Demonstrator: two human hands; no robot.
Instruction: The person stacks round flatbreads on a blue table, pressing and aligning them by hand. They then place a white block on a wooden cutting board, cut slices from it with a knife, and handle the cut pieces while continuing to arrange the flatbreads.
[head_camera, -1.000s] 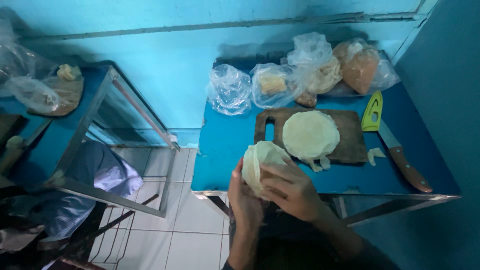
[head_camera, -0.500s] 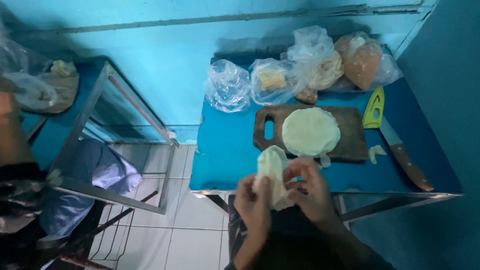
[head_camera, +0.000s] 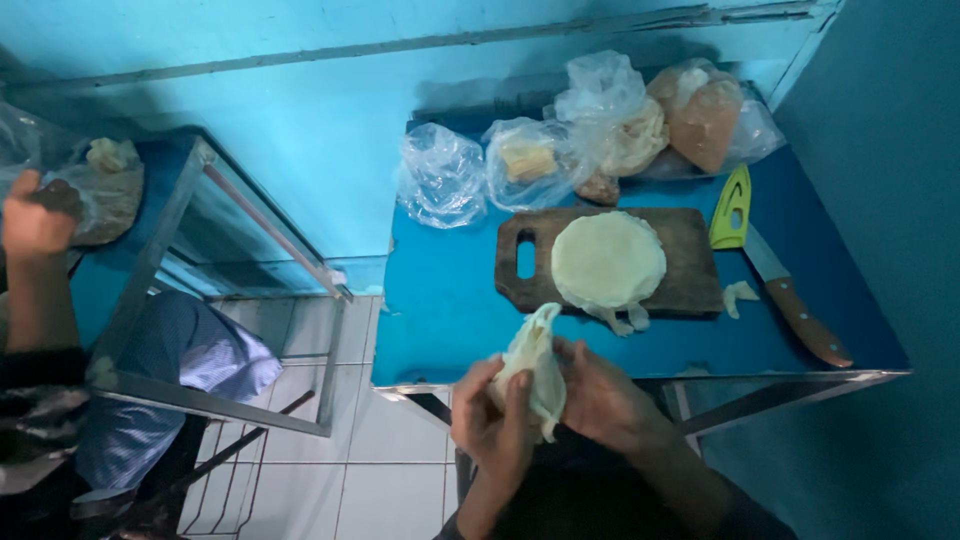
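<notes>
Head view: both hands, left hand (head_camera: 492, 420) and right hand (head_camera: 598, 398), still clasp the cabbage leaf (head_camera: 536, 368), now lower.

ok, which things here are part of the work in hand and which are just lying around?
In use:
pale leaf held by left hand and right hand
halved cabbage
cutting board

Lying about:
knife
green peeler
plastic bags
leaf scrap

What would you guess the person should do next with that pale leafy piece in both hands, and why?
Probably lay it on the cutting board. Both the left hand and the right hand hold the pale leaf piece at the table's near edge, off the board. A cut round half already rests on the board, and a knife lies beside it.
</notes>
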